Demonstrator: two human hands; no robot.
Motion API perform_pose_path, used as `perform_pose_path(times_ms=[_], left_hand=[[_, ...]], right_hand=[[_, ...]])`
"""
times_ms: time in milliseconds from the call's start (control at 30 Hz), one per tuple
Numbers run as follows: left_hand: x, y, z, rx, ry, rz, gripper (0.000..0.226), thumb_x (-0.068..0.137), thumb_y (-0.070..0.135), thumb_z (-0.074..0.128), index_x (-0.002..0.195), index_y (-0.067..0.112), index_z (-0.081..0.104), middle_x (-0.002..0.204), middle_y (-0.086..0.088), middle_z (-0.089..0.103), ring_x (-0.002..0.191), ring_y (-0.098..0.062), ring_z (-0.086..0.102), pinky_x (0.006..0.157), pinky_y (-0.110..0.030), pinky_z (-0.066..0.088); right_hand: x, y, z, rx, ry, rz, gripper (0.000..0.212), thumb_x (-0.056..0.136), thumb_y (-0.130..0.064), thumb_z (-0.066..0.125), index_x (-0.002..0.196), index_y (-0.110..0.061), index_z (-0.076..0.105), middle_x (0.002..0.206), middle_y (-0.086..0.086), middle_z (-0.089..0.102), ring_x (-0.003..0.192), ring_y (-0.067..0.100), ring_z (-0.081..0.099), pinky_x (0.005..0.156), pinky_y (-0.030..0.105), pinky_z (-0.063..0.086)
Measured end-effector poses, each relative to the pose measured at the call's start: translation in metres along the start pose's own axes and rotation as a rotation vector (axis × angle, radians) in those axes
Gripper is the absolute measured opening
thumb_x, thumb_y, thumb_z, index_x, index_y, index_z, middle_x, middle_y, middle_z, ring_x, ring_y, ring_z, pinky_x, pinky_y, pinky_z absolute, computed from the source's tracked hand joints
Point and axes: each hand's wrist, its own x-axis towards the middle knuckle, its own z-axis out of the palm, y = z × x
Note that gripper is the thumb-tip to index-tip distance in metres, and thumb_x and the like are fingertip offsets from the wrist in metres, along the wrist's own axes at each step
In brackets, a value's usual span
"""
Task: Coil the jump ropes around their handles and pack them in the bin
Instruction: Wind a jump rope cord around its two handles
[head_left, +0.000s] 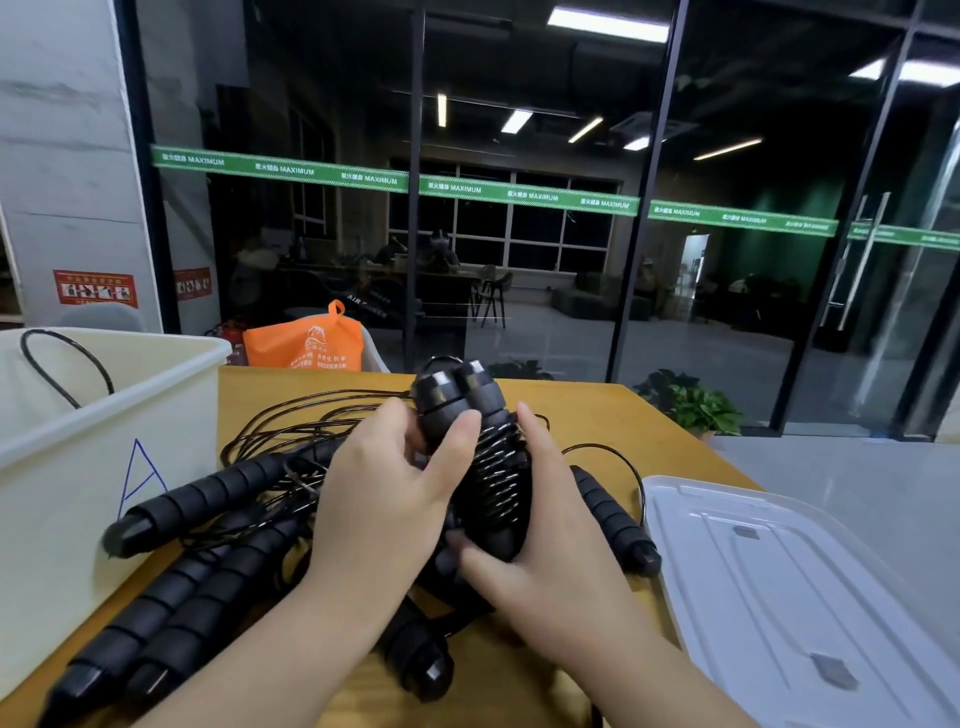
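Centrally, a pair of black handles (470, 415) is being held side by side above the wooden table (582, 410), cord already wound in tight turns around their middle. The left hand (387, 499) is gripping the pair near the top, thumb pressing across the upper wraps; the right hand (540, 540) is cupping the lower end, fingers curled around it from 4 o'clock. Risk, as a judgement: the wound cord is looking springy, so any slackening of either grip may be letting the turns slip off the ends, and a free tail could be snagging in the loose black cords (291, 436) lying tangled at 10 o'clock of the bundle. Count outward: two handles in hand; about six more foam-gripped handles lying loose, namely one (208, 499) at 9 o'clock against the bin, three fanning toward 7 and 6 o'clock, one (615, 519) at 3 o'clock, though overlaps are making the tally uncertain. One cream bin (171, 415) marked "A" is standing at 9 o'clock, a cord loop (62, 364) showing inside it. One clear lid (789, 587) is lying at 4 o'clock. One orange bag (304, 343) is sitting beyond the table at 11 o'clock.
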Motion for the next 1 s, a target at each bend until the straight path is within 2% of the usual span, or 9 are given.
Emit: perform_pose_path(times_ms=[67,133,300,467,567,633,767,900,1000], left_hand=[[0.001,-0.005,0.0,0.059,-0.048,0.138,0.038,0.083,0.062,0.039,0.069,0.027,0.043,0.06,0.011,0.044,0.068,0.002,0.05,0.058,-0.008,0.035],[0.003,-0.009,-0.001,0.071,-0.089,0.196,0.03,0.086,0.06,0.036,0.079,0.032,0.045,0.067,0.015,0.046,0.076,0.006,0.05,0.06,-0.007,0.035],[0.009,-0.017,-0.003,0.001,-0.147,0.152,0.045,0.077,0.079,0.027,0.083,0.036,0.039,0.086,0.032,0.056,0.073,0.005,0.054,0.055,-0.015,0.031],[0.017,-0.024,-0.009,-0.113,-0.142,0.104,0.069,0.062,0.095,0.024,0.088,0.034,0.042,0.069,0.01,0.057,0.065,0.004,0.054,0.056,-0.013,0.037],[0.018,-0.016,-0.008,-0.301,-0.256,0.134,0.067,0.063,0.093,0.032,0.098,0.041,0.056,0.084,0.016,0.069,0.077,0.007,0.063,0.066,-0.006,0.041],[0.017,-0.012,-0.009,-0.377,-0.344,0.109,0.067,0.063,0.091,0.035,0.091,0.038,0.065,0.065,0.013,0.065,0.06,0.002,0.061,0.058,-0.008,0.041],[0.021,-0.021,-0.01,-0.479,-0.489,-0.053,0.07,0.055,0.092,0.05,0.086,0.032,0.07,0.071,-0.002,0.07,0.066,-0.018,0.067,0.063,-0.034,0.052],[0.022,-0.022,-0.011,-0.501,-0.512,-0.126,0.073,0.058,0.087,0.056,0.094,0.025,0.071,0.088,-0.007,0.074,0.081,-0.028,0.071,0.084,-0.058,0.05],[0.021,-0.017,-0.011,-0.424,-0.454,-0.131,0.061,0.073,0.076,0.049,0.085,0.02,0.07,0.07,0.009,0.072,0.066,-0.005,0.068,0.07,-0.037,0.053]], right_hand=[[0.001,0.0,-0.004,0.266,-0.006,0.089,0.093,0.073,-0.033,0.078,0.141,-0.054,0.018,0.116,-0.033,0.054,0.106,-0.01,0.056,0.089,0.016,0.049],[0.004,0.004,-0.008,0.492,-0.063,0.196,0.089,0.063,-0.032,0.081,0.14,-0.044,0.036,0.109,-0.015,0.064,0.093,0.005,0.067,0.078,0.025,0.055],[0.008,0.004,-0.013,1.073,-0.21,0.267,0.072,0.059,-0.025,0.077,0.128,-0.021,0.056,0.096,0.014,0.058,0.07,0.021,0.058,0.046,0.027,0.04],[0.005,0.0,-0.017,1.45,-0.382,0.255,0.082,0.062,-0.024,0.084,0.131,-0.001,0.047,0.115,0.017,0.055,0.075,0.02,0.056,0.046,0.022,0.04],[0.003,-0.001,-0.018,1.564,-0.552,0.282,0.068,0.076,-0.028,0.075,0.131,0.003,0.048,0.117,0.014,0.057,0.081,0.019,0.055,0.051,0.02,0.042],[0.003,0.001,-0.018,1.603,-0.633,0.269,0.052,0.086,-0.03,0.065,0.129,-0.001,0.055,0.123,0.012,0.056,0.086,0.018,0.056,0.056,0.019,0.043],[0.006,0.006,-0.016,1.655,-0.7,0.302,0.053,0.093,-0.037,0.054,0.135,-0.004,0.052,0.134,0.01,0.054,0.093,0.016,0.056,0.064,0.018,0.046],[0.004,0.011,-0.019,1.638,-0.701,0.387,0.06,0.082,-0.043,0.068,0.131,-0.008,0.059,0.133,0.011,0.059,0.091,0.021,0.064,0.071,0.025,0.051],[0.005,0.005,-0.022,1.481,-0.488,0.372,0.06,0.068,-0.043,0.078,0.12,-0.014,0.068,0.124,0.017,0.064,0.093,0.027,0.067,0.072,0.033,0.055]])
